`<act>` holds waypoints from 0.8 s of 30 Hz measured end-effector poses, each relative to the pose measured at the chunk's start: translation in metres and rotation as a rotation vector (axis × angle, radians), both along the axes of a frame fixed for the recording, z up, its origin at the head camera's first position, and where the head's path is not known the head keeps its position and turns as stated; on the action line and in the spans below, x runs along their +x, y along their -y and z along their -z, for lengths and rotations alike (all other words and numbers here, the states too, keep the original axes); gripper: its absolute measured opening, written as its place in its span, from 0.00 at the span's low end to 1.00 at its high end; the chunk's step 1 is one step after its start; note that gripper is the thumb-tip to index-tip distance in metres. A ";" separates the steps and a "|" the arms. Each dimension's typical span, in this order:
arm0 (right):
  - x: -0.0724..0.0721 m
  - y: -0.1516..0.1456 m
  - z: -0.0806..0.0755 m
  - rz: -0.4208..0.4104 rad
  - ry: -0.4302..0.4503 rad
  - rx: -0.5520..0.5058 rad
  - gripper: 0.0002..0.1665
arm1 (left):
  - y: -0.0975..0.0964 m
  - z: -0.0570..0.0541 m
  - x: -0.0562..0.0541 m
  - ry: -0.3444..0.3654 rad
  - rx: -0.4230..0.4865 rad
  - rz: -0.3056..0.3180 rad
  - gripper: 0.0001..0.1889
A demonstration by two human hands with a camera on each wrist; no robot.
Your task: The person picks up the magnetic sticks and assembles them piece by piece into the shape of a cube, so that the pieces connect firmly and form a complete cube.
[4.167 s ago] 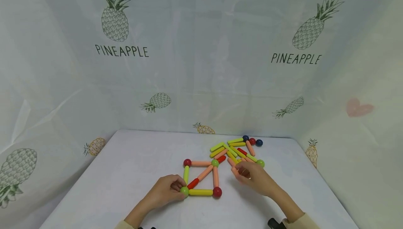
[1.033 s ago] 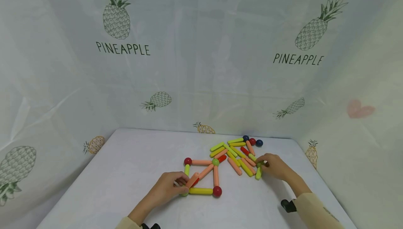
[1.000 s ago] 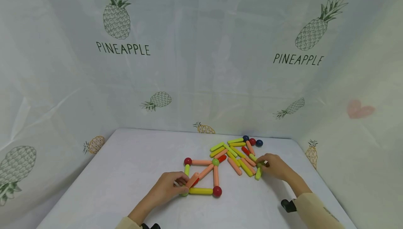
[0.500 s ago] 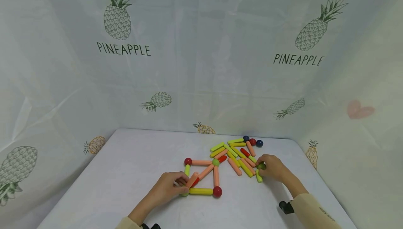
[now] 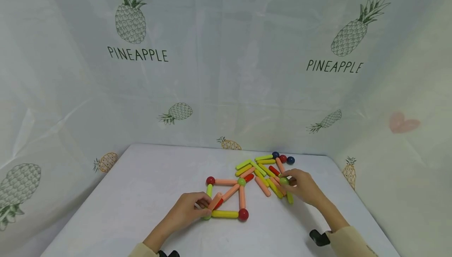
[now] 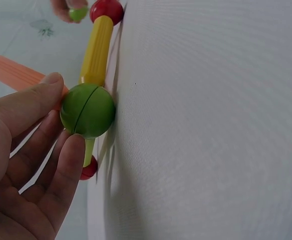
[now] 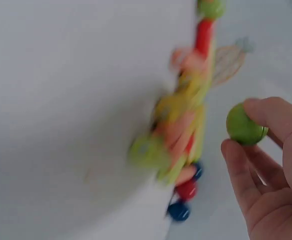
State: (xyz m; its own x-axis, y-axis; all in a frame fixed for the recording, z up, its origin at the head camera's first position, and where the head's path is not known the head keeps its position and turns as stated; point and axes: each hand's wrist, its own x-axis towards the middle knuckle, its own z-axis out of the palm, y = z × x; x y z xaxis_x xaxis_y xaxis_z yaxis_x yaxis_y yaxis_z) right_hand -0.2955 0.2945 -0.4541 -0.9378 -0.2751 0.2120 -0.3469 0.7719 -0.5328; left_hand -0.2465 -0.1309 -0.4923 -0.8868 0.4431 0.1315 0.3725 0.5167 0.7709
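My left hand (image 5: 187, 210) grips the green magnetic ball (image 6: 88, 110) at the near left corner of a flat square of rods and balls. An orange rod (image 6: 15, 72) sticks up from that ball, with my thumb pressed against its lower end. A yellow rod (image 5: 225, 214) runs from this corner to a red ball (image 5: 243, 214). A diagonal of a red and an orange rod (image 5: 231, 192) reaches the far right green ball (image 5: 241, 181). My right hand (image 5: 306, 188) pinches another green ball (image 7: 245, 125) between thumb and fingers, raised above the table.
Loose yellow, lime, orange and red rods (image 5: 263, 186) lie in a pile right of the square. Behind them sit a red ball (image 5: 283, 159) and two dark blue balls (image 5: 290, 160). A pineapple-print cloth (image 5: 226, 72) hangs behind the white table (image 5: 159, 170).
Earlier my right hand held an orange rod; now one stands at my left hand's ball. My right hand has since lifted a green ball from the pile's right edge, moving slightly left.
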 end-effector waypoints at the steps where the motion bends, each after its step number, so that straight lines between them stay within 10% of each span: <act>1: 0.005 0.009 -0.005 -0.030 0.002 -0.047 0.19 | 0.000 -0.001 0.000 0.001 -0.002 -0.002 0.11; 8: 0.030 0.069 -0.022 -0.233 0.079 -0.270 0.20 | -0.001 -0.001 -0.001 -0.001 -0.001 -0.011 0.11; 24: 0.063 0.139 -0.042 -0.282 0.091 -0.471 0.19 | -0.002 -0.002 0.001 -0.001 -0.015 -0.011 0.11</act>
